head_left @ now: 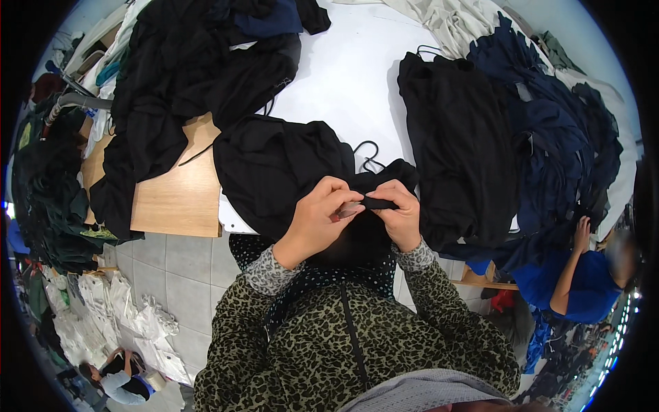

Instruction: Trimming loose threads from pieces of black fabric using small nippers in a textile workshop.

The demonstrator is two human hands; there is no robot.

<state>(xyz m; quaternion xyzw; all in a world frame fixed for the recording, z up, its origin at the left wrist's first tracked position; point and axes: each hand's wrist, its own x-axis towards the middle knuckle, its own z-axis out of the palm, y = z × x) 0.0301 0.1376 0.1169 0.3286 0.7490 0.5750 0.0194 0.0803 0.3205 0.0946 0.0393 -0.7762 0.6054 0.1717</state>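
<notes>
A black garment (281,147) with a black drawstring loop (369,154) lies bunched at the table's near edge and hangs down in front of me. My left hand (319,218) is closed around a small tool (349,210) with a shiny end and a reddish part; its exact kind is too small to make out. The fingertips of that hand meet the garment's cloth. Close beside it, my right hand (399,211) pinches a folded edge of the same black garment between thumb and fingers.
More black garments (165,82) are heaped at the far left, partly over a wooden board (175,199). Flat black garments (460,144) lie to the right, beside a navy pile (549,151). A person in blue (576,281) touches that pile. Another person (123,381) is at lower left near white cloth (113,316).
</notes>
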